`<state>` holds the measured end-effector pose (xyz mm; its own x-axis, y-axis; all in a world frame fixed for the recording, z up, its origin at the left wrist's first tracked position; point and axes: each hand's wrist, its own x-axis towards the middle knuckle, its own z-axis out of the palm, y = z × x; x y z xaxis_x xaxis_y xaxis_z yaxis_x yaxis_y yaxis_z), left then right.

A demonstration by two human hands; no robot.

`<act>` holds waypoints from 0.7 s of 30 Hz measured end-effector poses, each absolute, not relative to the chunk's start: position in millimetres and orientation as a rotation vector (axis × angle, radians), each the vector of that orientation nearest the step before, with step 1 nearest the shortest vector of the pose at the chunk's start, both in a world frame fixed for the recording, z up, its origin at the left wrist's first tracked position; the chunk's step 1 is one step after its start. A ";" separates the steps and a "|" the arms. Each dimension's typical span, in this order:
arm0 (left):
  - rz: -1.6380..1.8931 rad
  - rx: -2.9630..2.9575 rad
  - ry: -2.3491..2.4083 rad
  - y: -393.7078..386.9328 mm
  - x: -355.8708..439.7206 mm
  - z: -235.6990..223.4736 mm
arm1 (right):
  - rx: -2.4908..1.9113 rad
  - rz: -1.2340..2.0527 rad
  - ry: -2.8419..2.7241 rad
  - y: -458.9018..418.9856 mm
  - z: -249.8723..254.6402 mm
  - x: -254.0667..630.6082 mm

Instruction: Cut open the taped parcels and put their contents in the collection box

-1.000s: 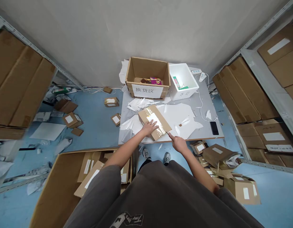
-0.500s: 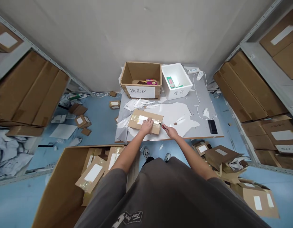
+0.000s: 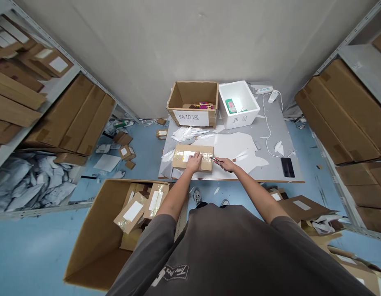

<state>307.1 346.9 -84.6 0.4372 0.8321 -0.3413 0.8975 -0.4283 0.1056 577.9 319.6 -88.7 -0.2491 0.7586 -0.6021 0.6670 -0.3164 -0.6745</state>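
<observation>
A taped cardboard box (image 3: 177, 161) with a white label lies flat near the table's front edge. My left hand (image 3: 194, 161) rests on top of it, palm down with the fingers spread over label and tape. From the right, my right hand (image 3: 227, 164) is closed around a red and black utility knife (image 3: 217, 161). The knife's tip meets the taped right end of the box. Its blade is too small to make out well.
Behind the box stand an open carton (image 3: 190, 118) and a white foam box (image 3: 240, 119) with small items inside. A phone (image 3: 287, 167) and white cable (image 3: 267, 137) lie rightward. A large carton (image 3: 94, 230) of parcels stands left; shelves flank both sides.
The box has turned slightly, its long side now nearly parallel to the table edge. The knife remains at its right end. The whole view has shifted as my head moved.
</observation>
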 end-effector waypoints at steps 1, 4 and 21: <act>-0.344 2.426 1.495 347.5 306.3 -84.9 | -1.845 1.669 -1.734 317.9 -90.8 576.0; -0.349 2.437 1.488 350.7 304.6 -85.0 | -1.818 1.743 -1.628 311.9 -95.9 569.8; -0.252 2.328 1.443 415.5 301.1 -77.0 | -1.897 1.477 -1.245 278.2 -102.6 575.4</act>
<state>301.1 415.5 -77.0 0.4541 0.8196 -0.3494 0.8895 -0.3947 0.2304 575.4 278.2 -102.6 0.0289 0.8439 -0.5357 0.3847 -0.5040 -0.7733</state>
